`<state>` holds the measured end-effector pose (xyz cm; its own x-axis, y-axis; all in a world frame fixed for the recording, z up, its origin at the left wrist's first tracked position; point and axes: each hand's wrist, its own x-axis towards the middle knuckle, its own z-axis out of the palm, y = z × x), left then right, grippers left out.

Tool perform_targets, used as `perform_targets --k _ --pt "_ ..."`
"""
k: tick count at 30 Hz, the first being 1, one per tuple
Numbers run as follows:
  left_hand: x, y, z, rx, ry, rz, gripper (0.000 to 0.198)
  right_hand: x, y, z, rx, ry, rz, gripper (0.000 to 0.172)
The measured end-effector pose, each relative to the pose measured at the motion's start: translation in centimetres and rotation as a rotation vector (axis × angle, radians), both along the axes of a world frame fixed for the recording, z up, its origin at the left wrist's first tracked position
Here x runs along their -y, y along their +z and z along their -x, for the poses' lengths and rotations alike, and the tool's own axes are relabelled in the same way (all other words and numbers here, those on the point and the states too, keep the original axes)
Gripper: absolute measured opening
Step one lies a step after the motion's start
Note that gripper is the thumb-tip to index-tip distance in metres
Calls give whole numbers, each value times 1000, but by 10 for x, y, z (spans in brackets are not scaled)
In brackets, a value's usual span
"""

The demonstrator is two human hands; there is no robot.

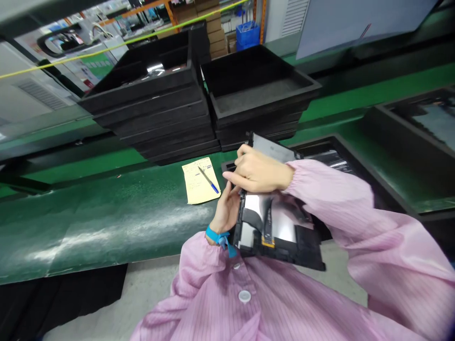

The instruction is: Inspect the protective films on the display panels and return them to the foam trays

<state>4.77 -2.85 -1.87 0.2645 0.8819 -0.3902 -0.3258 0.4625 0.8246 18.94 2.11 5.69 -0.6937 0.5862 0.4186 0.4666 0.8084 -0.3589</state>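
Observation:
I hold a flat black panel (280, 232) with silvery inner plates and a small orange strip, tilted up against my chest. My left hand (225, 210) grips its left edge from below, fingers wrapped behind it. My right hand (258, 171) rests over the panel's upper left part, fingers curled and pressed together near the edge. Whether anything small sits under those fingertips is hidden. Both arms wear pink sleeves, and a blue wrist strap (218, 237) circles my left wrist.
A green conveyor belt (106, 222) runs across in front. On it lie a yellow note (199, 182) with a blue pen (209, 181), two stacks of black trays (159, 104) (259, 90), and further trays at the right (419, 123).

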Motion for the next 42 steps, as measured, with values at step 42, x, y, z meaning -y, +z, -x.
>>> perform_targets --k 42 --pt "28 -32 -37 -209 -235 -546 44 -23 -35 -157 596 -1134 51 33"
